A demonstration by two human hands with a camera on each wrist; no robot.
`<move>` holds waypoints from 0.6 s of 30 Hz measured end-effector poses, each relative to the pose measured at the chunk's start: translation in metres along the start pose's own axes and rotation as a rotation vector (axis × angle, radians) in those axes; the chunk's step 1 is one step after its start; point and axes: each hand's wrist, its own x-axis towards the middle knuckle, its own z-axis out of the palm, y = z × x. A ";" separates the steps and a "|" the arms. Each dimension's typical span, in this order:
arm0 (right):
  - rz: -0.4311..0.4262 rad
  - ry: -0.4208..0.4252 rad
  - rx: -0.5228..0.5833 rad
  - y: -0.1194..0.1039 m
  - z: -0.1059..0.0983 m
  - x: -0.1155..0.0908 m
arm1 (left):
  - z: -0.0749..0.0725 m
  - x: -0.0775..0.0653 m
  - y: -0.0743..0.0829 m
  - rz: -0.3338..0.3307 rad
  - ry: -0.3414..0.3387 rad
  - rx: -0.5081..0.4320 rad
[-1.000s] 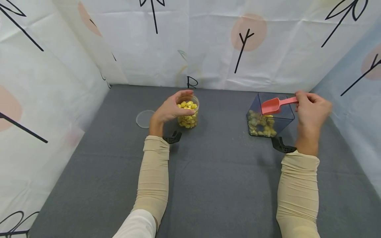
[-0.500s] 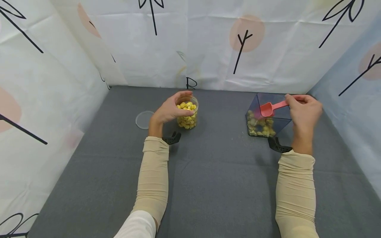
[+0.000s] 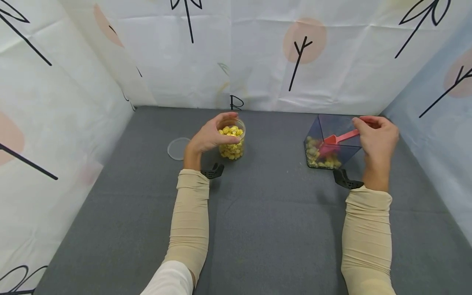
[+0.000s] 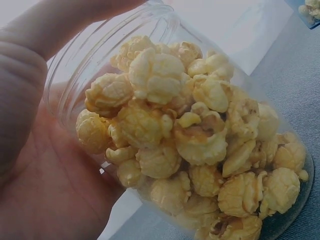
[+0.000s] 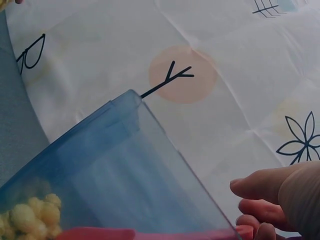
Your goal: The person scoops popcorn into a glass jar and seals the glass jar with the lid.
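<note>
My left hand (image 3: 210, 135) grips a clear round jar (image 4: 165, 20) by its upper part, thumb on the near side and fingers around the far rim. Yellow popcorn (image 4: 160, 135) fills much of the jar, which stands on the table. On the right, my right hand (image 3: 380, 137) pinches the handle of a pink scoop (image 3: 346, 136). The scoop's bowl is down inside a see-through bluish square container (image 3: 348, 153), among more popcorn (image 5: 32, 217) at its bottom. In the right wrist view, the scoop (image 5: 100, 233) shows through the container wall.
A clear round lid (image 3: 178, 148) lies on the grey table (image 3: 273, 229), left of the jar. White patterned cloth (image 3: 258, 53) walls off the table's back and both sides. The square container stands near the back right.
My right hand has moved left and the scoop has gone down into the square container, its bowl now in the popcorn. My left hand and the jar have stayed in place.
</note>
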 end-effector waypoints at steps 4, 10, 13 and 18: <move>-0.023 0.019 0.006 -0.003 -0.001 -0.002 | 0.000 0.000 0.000 0.006 -0.001 0.003; -0.070 0.093 0.057 -0.011 0.001 -0.006 | 0.000 0.001 -0.001 0.006 -0.004 -0.001; -0.121 0.112 0.079 -0.016 0.003 -0.010 | 0.000 0.001 -0.002 0.006 -0.002 0.001; -0.285 0.077 0.100 -0.022 0.010 -0.018 | -0.002 -0.001 0.000 0.011 0.014 0.017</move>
